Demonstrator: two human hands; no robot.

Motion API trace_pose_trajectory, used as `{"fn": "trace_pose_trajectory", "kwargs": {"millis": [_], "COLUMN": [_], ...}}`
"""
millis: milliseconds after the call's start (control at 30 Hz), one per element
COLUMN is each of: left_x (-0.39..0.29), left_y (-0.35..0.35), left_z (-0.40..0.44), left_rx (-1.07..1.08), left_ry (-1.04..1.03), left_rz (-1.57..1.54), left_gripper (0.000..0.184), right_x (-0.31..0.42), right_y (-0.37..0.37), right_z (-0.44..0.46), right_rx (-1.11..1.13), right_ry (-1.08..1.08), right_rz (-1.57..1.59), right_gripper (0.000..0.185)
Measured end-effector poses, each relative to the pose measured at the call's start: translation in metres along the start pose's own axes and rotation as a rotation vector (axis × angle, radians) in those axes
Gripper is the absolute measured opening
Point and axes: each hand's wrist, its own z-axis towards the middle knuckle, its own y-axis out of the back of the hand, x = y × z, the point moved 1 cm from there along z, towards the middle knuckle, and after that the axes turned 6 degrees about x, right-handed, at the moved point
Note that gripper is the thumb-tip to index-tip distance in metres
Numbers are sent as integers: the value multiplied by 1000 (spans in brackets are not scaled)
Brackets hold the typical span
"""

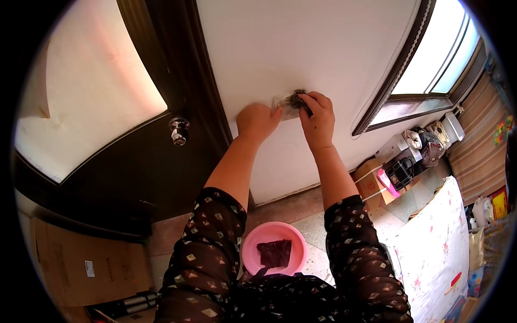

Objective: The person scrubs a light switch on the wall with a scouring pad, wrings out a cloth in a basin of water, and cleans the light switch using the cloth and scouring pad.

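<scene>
My right hand [319,121] is closed on a dark, tangled scouring pad [296,100], pressed against the white wall [258,48]. Beside it, my left hand [257,123] rests at a pale, translucent patch [286,111] on the wall; its thumb points at the patch and its other fingers are curled out of sight. Whether the left hand grips anything is hidden. On the floor below, between my arms, stands a pink basin [302,252] with a dark maroon cloth [275,253] in it.
A dark door with a round metal knob [179,131] is at the left, a window [431,59] at the upper right. Cardboard boxes [91,258] stand lower left. Bags and a box [371,185] line the right wall, near a flowered bed cover [436,247].
</scene>
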Motion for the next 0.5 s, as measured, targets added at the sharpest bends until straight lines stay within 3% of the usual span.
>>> {"fn": "trace_pose_trajectory", "kwargs": {"millis": [67, 133, 400, 500], "left_x": [3, 3, 3, 5], "left_y": [-6, -4, -2, -5], "left_z": [2, 4, 0, 1], "left_rx": [-26, -51, -37, -79], "left_ry": [5, 8, -44, -42], "left_rz": [4, 13, -18, -59], "left_gripper": [54, 53, 52, 52], "right_x": [11, 25, 5, 19], "right_y": [-8, -16, -9, -13], "right_z": [-3, -3, -4, 0], "right_rx": [-40, -33, -54, 39], "right_ry": [-42, 102, -26, 155], "right_rz": [6, 40, -14, 11], "right_gripper": [31, 29, 32, 32]}}
